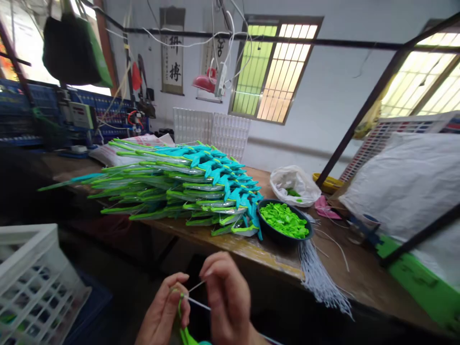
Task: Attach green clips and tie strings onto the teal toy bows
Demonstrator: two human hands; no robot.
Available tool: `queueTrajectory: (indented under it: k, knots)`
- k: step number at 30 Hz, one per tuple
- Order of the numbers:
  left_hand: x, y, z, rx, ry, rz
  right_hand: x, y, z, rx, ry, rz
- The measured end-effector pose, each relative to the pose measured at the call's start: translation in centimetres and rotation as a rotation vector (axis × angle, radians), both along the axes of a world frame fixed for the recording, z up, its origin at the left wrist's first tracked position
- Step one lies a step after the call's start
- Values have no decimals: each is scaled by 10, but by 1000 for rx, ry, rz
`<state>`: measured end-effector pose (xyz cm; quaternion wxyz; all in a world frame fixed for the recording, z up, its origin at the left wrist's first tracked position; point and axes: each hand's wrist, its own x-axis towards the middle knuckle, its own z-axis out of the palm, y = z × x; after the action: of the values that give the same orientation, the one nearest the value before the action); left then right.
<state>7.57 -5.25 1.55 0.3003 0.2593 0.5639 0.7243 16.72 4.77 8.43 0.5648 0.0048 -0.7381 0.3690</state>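
Pinching the slim tip of a lime-green plastic piece [185,335], the fingers of the left hand [163,309] are closed tight; those of the right hand [228,299] are curled, thumb and forefinger gripping a thin white cord [197,303]. Two strands run taut from the green tip toward the right hand. The piece is in mid-air before the worktop's near edge, its lower part, with a little turquoise, cut off by the frame.

It should be light and springy, smooth enough to twist in a loose grip; the tip seems the best hold, close to the cord, which looks soft and limp unless tensioned.

Beyond, along the near edge of the worktop [230,242], lies a stack of green-and-turquoise pieces [212,177] with clear film. At its right end sits a black basin [283,242] of small green plastic parts [283,220]. A bundle of white cords [319,278] spills over that edge. Behind the basin, toward the far edge, slumps a white plastic bag [305,184].
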Motion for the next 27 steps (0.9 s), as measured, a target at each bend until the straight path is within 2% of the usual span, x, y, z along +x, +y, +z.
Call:
queueTrajectory:
  k: [3, 5, 7, 10, 13, 16, 18, 21, 23, 27]
  knots:
    - [-6, -5, 3, 47, 91, -126, 9, 8, 20, -144, -28, 21]
    - [-9, -9, 4, 73, 99, -220, 8, 11, 17, -149, -87, 21]
    - [-10, -13, 4, 99, 24, -273, 6, 10, 6, -135, -141, 12]
    - [-9, -14, 6, 104, -99, -242, 10, 5, -10, -32, -223, 6]
    - [-4, -14, 10, 78, -153, -202, 17, 2, -17, 109, -352, 34]
    - [0, -12, 14, 68, -174, -179, 18, 2, -18, 99, -415, 63]
    - [1, -12, 14, 70, -144, -170, 16, 4, -20, -24, -426, 82]
    - [1, -11, 13, 82, -91, -181, 12, 5, -23, -346, -458, 132]
    - [0, -11, 11, 94, -88, -182, 9, 6, -25, -548, -499, 220]
    - [-1, -11, 7, 119, -128, -168, 3, 6, -34, -824, -544, 404]
